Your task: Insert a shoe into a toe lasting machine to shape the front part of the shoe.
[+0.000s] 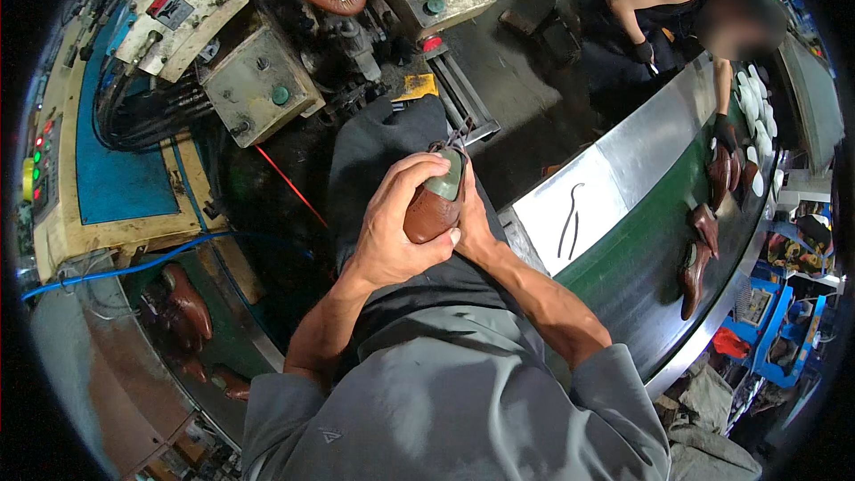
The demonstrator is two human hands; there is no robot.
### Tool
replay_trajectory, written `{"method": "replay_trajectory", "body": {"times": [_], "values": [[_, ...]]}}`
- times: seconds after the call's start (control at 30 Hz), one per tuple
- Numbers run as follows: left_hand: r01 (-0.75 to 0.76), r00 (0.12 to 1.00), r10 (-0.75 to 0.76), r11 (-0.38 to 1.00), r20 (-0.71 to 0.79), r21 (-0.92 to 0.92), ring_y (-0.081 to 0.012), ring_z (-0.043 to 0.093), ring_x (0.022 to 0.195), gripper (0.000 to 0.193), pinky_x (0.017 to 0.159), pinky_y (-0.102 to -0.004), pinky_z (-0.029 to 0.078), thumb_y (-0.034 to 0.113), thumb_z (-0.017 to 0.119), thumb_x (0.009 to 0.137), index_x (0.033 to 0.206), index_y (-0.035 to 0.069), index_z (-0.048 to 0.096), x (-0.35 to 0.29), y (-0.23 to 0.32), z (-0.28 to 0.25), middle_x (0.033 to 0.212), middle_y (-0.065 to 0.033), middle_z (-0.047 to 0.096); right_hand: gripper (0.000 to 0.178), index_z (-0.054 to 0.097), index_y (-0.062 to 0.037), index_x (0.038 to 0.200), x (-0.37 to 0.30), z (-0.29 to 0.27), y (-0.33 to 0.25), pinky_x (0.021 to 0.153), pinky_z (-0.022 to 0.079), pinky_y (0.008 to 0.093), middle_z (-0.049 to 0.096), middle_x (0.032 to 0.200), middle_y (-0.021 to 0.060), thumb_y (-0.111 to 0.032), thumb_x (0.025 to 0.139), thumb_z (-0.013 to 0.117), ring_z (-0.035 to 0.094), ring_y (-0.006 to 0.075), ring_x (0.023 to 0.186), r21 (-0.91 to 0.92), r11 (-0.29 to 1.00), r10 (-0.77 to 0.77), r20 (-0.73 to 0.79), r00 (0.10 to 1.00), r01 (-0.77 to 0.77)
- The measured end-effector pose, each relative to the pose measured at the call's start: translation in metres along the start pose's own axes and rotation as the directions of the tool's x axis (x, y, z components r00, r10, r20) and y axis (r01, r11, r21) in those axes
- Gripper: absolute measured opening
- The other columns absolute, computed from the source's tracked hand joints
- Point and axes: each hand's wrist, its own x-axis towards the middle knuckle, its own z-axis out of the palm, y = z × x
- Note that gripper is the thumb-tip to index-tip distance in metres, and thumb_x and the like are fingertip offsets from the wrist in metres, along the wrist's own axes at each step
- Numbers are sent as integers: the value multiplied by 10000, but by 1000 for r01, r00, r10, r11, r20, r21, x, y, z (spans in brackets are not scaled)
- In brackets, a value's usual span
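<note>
Head view: brown shoes (185, 303) lie far left, shadowed. The left hand (392, 218) grips a single brown shoe (429, 221) above the lap; a green form (443, 183) already fills its opening, so handling looks midway, the shoe not yet set down. The right hand (476, 227) touches its right side, fingers hidden, grip unclear. Rightward, finished-looking shoes (693, 278) rest on the green worktop (614, 258). The held shoe's sole is hidden.
</note>
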Motion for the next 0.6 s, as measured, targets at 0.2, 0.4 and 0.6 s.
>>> {"method": "replay_trajectory", "body": {"times": [0.2, 0.4, 0.6], "values": [[190, 981, -170, 945, 95, -265, -286, 576, 1409, 844, 1211, -437, 438, 205, 921, 807, 1536, 26, 536, 25, -17, -12, 1481, -156, 597, 1042, 142, -28, 1752, 12, -24, 16, 1197, 479, 470, 556, 1590, 275, -92, 931, 780, 583, 421, 1462, -122, 989, -82, 55, 995, 88], [301, 845, -499, 742, -193, -599, -192, 664, 1202, 639, 1038, -364, 569, 26, 812, 961, 1544, 41, 549, 67, -85, -24, 1357, -94, 685, 1085, 298, -94, 1732, 39, -49, -50, 1158, 502, 524, 462, 1614, 351, -381, 885, 913, 608, 468, 1367, -175, 977, 157, 191, 969, -124], [644, 520, -854, 372, 26, -668, -228, 688, 1193, 692, 992, -429, 571, 230, 850, 956, 1559, 88, 540, 38, -171, 17, 1337, -87, 701, 943, 497, -318, 1667, -6, -33, -42, 1107, 512, 590, 162, 1745, 365, -330, 818, 906, 518, 559, 1273, -771, 582, 15, 326, 945, 257]]}}
